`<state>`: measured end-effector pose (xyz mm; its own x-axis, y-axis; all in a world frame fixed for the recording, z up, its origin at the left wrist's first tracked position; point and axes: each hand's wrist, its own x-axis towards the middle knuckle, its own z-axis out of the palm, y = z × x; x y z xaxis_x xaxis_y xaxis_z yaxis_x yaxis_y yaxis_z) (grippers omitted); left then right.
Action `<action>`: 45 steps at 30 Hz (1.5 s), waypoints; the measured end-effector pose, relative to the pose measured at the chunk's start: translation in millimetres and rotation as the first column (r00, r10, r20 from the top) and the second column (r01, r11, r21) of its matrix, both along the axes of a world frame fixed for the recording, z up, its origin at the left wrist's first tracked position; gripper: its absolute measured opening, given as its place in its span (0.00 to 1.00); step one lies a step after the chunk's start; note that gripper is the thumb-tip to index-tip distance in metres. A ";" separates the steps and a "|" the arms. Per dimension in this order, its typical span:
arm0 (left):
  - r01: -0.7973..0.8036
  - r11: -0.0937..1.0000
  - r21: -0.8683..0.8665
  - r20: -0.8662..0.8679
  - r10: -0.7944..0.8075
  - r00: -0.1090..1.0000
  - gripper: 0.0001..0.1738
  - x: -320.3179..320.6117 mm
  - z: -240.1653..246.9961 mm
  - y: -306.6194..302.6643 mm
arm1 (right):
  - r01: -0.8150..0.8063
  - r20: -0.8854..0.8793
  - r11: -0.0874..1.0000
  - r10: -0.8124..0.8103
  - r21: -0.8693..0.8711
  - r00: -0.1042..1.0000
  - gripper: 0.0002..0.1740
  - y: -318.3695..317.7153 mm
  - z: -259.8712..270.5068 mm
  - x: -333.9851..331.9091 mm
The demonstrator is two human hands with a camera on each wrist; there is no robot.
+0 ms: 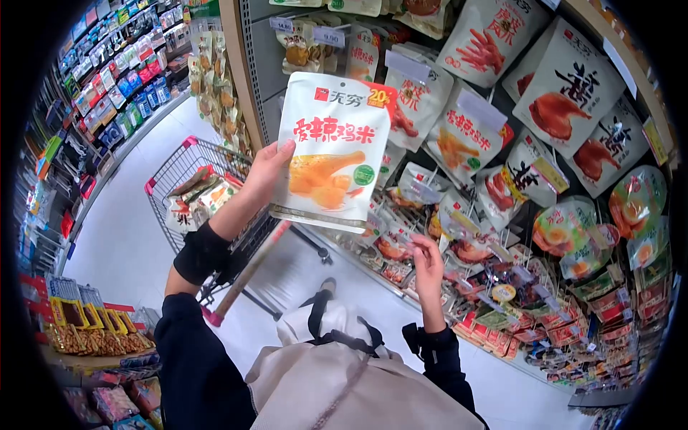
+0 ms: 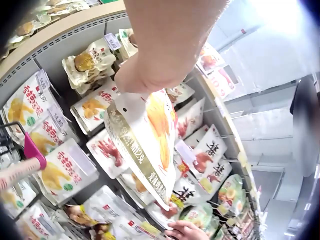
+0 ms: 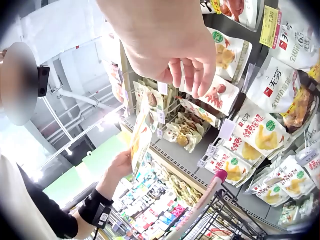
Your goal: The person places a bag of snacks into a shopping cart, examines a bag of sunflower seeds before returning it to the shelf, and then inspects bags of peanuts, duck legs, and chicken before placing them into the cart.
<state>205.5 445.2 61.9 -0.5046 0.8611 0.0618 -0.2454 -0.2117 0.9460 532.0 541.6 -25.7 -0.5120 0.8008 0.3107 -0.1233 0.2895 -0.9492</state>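
In the head view my left hand (image 1: 266, 174) grips a white snack pouch (image 1: 326, 136) by its left edge, thumb on the printed front. The pouch bears red lettering, a picture of a chicken leg and a 20% corner mark. It is held up before the hanging shelf stock, tilted slightly. In the left wrist view, my left hand (image 2: 150, 70) pinches the pouch (image 2: 142, 145) from above. My right hand (image 1: 428, 265) is lower, near the hanging packets, fingers loosely bent around nothing. The right wrist view shows those relaxed fingers (image 3: 192, 75) overlapping the pouches behind.
A shopping cart (image 1: 166, 172) with pink corners stands at my left, with packets (image 1: 204, 197) inside. Rows of hanging pouches (image 1: 469, 132) fill the rack on the right, with price tags sticking out. Another shelf (image 1: 118, 79) lines the far side of the aisle.
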 end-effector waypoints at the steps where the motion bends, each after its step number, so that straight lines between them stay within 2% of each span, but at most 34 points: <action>1: -0.005 1.000 0.020 -0.015 0.005 1.000 0.21 17.6 2.2 -11.6 | -0.036 -0.022 0.999 0.035 -0.040 0.999 0.12 -10.3 7.3 1.7; 6: -0.029 0.998 0.050 0.075 0.025 0.997 0.20 95.7 -1.1 -61.9 | -0.226 -0.114 0.967 0.213 -0.120 0.970 0.18 -49.4 25.7 12.5; 8: -0.035 0.998 0.060 0.120 0.027 0.992 0.20 118.9 -3.0 -78.4 | -0.208 -0.053 0.958 0.202 -0.198 0.978 0.22 -66.4 33.4 20.9; 10: -0.061 0.995 0.079 0.162 0.047 0.986 0.20 138.9 -0.6 -92.0 | -0.266 -0.110 0.956 0.253 -0.124 0.961 0.23 -77.2 32.7 24.5; 14: -0.075 0.995 0.061 0.246 0.058 0.967 0.20 162.0 7.9 -114.0 | -0.272 -0.115 0.949 0.256 -0.158 0.960 0.23 -96.2 32.9 31.4; 17: 0.000 1.000 0.014 0.282 -0.004 0.959 0.20 164.4 13.9 -125.7 | -0.292 -0.153 0.924 0.261 -0.246 0.953 0.21 -104.5 34.8 37.1; 20: 0.023 1.000 -0.018 0.293 -0.016 0.956 0.21 164.8 20.7 -131.1 | -0.376 -0.368 0.838 0.230 -0.395 0.901 0.20 -119.4 48.1 34.9; 27: 0.090 0.996 -0.020 0.358 -0.077 0.930 0.20 160.2 19.0 -134.6 | -0.344 -0.397 0.766 0.126 -0.544 0.909 0.22 -130.7 45.5 28.8; 29: 0.075 0.997 -0.022 0.249 -0.067 0.966 0.21 154.8 16.3 -133.5 | -0.281 -0.377 0.778 0.062 -0.562 0.924 0.22 -134.2 41.7 24.6; 31: 0.017 1.000 0.014 0.099 -0.018 0.995 0.25 146.7 5.3 -131.0 | -0.218 -0.368 0.836 0.021 -0.503 0.930 0.22 -137.5 35.3 21.6; 32: -0.149 0.981 0.121 -0.088 0.160 0.983 0.32 148.0 -0.9 -129.9 | -0.182 -0.364 0.862 -0.002 -0.472 0.931 0.22 -140.9 34.9 19.8; 34: -0.130 0.981 0.145 -0.400 0.178 0.899 0.38 149.3 -0.8 -137.7 | 0.050 -0.211 0.961 -0.111 -0.272 0.971 0.21 -152.0 41.6 13.6; 36: 0.100 0.992 0.073 -0.520 -0.048 0.853 0.43 161.8 4.3 -147.7 | 0.273 -0.008 0.962 -0.273 0.008 0.962 0.22 -164.6 50.6 5.7; 37: 0.208 0.975 0.079 -0.393 -0.161 0.905 0.44 172.3 11.7 -151.8 | 0.285 -0.062 0.953 -0.280 0.106 0.958 0.22 -173.9 56.8 -2.1; 38: 0.308 0.946 0.098 -0.258 -0.275 0.926 0.44 182.9 17.7 -154.3 | 0.298 -0.073 0.927 -0.288 0.229 0.955 0.20 -181.7 58.5 -10.2; 40: 0.256 0.942 0.218 -0.173 -0.221 0.960 0.40 196.6 19.1 -155.5 | 0.304 -0.091 0.833 -0.296 0.461 0.951 0.18 -195.6 60.8 -25.2; 41: 0.223 0.935 0.276 -0.128 -0.195 0.972 0.38 197.7 18.4 -158.1 | 0.316 -0.047 0.739 -0.361 0.596 0.932 0.19 -201.8 62.9 -30.0; 43: 0.244 0.953 0.178 -0.249 -0.196 0.948 0.31 187.8 10.3 -168.3 | 0.277 0.011 0.502 -0.496 0.820 0.868 0.21 -214.9 65.8 -37.5; 44: 0.248 0.960 0.127 -0.307 -0.200 0.931 0.27 182.1 4.1 -173.7 | 0.268 0.015 0.469 -0.517 0.842 0.856 0.21 -222.9 65.3 -41.3; 45: 0.221 0.969 0.111 -0.294 -0.180 0.938 0.18 177.0 -2.3 -178.3 | 0.257 0.022 0.437 -0.538 0.862 0.842 0.22 -232.2 64.4 -44.6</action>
